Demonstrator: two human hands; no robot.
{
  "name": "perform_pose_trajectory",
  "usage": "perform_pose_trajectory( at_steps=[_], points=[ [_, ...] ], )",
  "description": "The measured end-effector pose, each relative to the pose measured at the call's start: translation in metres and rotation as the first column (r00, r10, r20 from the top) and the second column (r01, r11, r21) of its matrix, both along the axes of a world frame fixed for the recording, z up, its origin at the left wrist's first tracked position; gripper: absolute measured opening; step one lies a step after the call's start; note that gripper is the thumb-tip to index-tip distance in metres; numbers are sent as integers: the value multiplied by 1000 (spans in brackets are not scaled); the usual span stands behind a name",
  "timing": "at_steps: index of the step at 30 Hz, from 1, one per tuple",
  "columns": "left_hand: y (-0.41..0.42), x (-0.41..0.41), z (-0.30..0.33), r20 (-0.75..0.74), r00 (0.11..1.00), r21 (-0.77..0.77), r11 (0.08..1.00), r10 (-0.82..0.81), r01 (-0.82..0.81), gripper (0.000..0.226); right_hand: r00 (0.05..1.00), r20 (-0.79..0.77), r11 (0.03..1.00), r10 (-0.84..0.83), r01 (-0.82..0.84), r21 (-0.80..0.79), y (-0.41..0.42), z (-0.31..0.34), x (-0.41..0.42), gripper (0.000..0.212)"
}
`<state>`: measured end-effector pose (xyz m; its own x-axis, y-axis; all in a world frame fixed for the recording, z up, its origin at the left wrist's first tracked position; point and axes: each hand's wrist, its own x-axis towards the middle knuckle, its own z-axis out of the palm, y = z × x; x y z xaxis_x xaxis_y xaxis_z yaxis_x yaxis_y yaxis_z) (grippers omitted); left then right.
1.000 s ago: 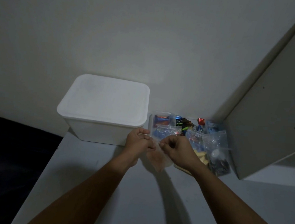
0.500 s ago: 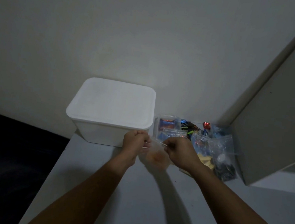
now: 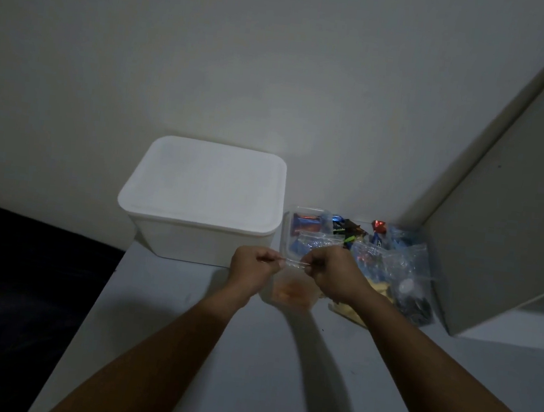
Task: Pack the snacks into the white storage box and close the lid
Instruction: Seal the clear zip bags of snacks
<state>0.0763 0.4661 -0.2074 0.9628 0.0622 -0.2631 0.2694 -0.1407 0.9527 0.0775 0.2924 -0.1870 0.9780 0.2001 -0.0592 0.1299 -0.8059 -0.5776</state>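
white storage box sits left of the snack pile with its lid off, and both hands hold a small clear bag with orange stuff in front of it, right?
Not quite: the head view shows the white plastic storage box with its lid on. Otherwise correct: it sits left of the pile of wrapped snacks, and the left hand and right hand pinch the small clear plastic bag.

There is one view only, from a wide-angle camera on the person's head. It looks forward and steeply down along both forearms to the hands (image 3: 300,270), which sit near the middle of the picture. The worktop (image 3: 245,372) fills the lower part, close below; the wall (image 3: 245,67) fills the upper half. Straight edges bend toward the picture's borders.
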Motion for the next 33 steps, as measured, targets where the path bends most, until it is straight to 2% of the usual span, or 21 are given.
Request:
perform_pose_trajectory(
  at_steps=[6,11,15,18,21,23,26,29,31,33],
  points=[
    [-11,-1,-10,-82,996,86,995,-36,43,8,999,-38,1000,-21,20,-23,-15,-15,-2,14],
    [5,-2,-22,-178,983,-15,999,37,-40,18,996,-80,998,-43,39,-56,-17,-25,-2,14],
    [28,1,-28,-189,977,-34,993,103,-111,2,992,-72,994,-103,104,19,5,-28,9,12],
    [41,8,-32,-175,965,-56,977,194,-207,4,985,-56,981,-161,166,98,24,-34,21,18],
    [47,13,-37,-129,959,-1,967,253,-255,10,985,-34,975,-169,172,143,38,-36,27,21],
    [46,14,-38,-83,949,83,952,303,-296,9,984,-47,969,-172,178,172,42,-36,31,25],
    [41,11,-32,19,932,283,892,362,-352,25,971,-93,948,-221,236,215,36,-36,38,29],
    [32,5,-28,96,915,375,838,391,-397,20,939,-64,926,-338,344,156,14,-39,44,29],
    [23,2,-29,105,925,364,851,365,-377,20,900,-15,897,-435,435,80,-2,-39,48,37],
    [14,2,-32,92,953,334,893,288,-302,27,886,6,886,-463,463,-36,-18,-41,53,52]
  ],
)
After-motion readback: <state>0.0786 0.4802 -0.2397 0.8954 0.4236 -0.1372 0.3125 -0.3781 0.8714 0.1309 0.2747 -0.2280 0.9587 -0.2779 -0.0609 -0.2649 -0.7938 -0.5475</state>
